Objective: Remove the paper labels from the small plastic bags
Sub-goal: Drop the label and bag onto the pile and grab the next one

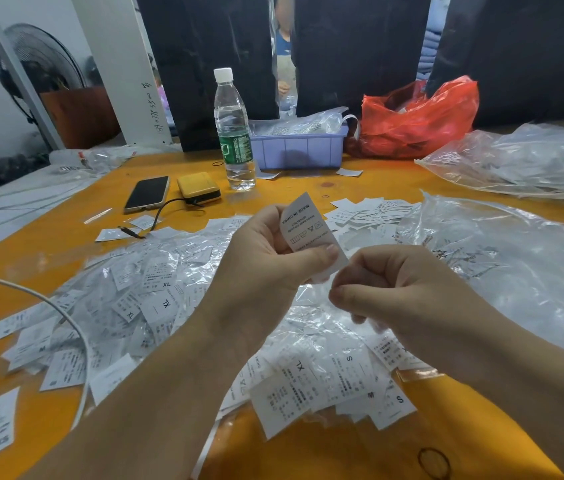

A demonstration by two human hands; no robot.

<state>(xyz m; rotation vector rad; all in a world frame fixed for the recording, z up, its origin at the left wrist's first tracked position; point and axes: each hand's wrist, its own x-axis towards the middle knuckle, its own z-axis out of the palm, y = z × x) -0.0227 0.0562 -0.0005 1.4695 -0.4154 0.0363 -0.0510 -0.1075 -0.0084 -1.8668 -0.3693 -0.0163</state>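
My left hand [266, 258] pinches a white paper label [305, 226] printed "MADE IN CHINA" between thumb and fingers, holding it upright above the table. My right hand [391, 289] is curled just below and right of it, its fingertips pinching the label's lower end, where a bit of clear plastic bag [318, 277] shows. Under both hands lies a heap of small plastic bags and loose labels [156, 299] marked XL, S and M. More loose labels [367, 211] lie beyond the hands.
On the orange table [343, 452] stand a water bottle [234, 133], a purple tray [299, 147], a red plastic bag [419, 119], a phone [146, 194] and a yellow power bank [198, 187]. Large clear plastic bags [516, 161] lie right. A white cable [76, 334] crosses left.
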